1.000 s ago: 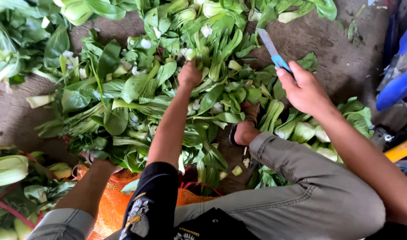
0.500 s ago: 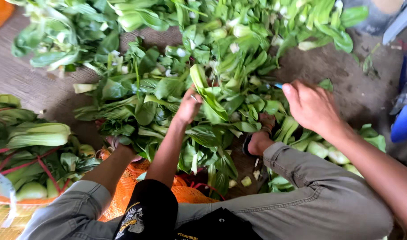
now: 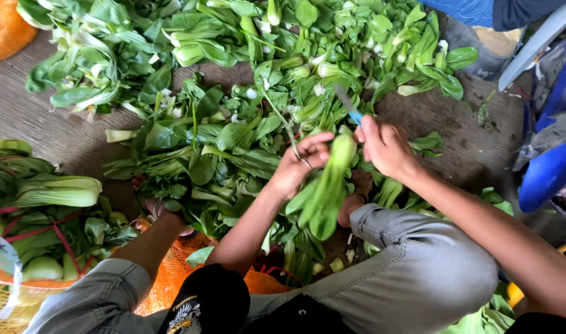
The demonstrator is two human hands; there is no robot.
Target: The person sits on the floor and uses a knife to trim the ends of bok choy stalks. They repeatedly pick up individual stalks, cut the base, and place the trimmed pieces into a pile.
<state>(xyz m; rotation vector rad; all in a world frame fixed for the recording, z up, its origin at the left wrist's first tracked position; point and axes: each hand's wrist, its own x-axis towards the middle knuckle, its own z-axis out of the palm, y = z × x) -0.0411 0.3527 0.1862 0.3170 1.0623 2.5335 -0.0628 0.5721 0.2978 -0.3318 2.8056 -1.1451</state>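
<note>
Left hand [image 3: 295, 167] grip closed on bok choy stalk [image 3: 325, 192], right hand [image 3: 385, 148] gripping blue-handled knife [image 3: 348, 105] — blade at stalk base, loose greens [image 3: 221, 142] on floor

Single head cam, looking pretty much straight down, close range: own knees at bottom edge, pile of leafy greens [image 3: 233, 124] on ground filling frame.

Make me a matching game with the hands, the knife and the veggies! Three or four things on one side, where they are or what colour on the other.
Things:
1. left hand
2. knife
3. orange mesh bag
4. bundled greens

Matches:
A. tied with red bands at the left edge
B. under the person's knees
C. holding a leafy green stalk
D. blue handle, in the right hand

Pairs: 1-C, 2-D, 3-B, 4-A
</note>
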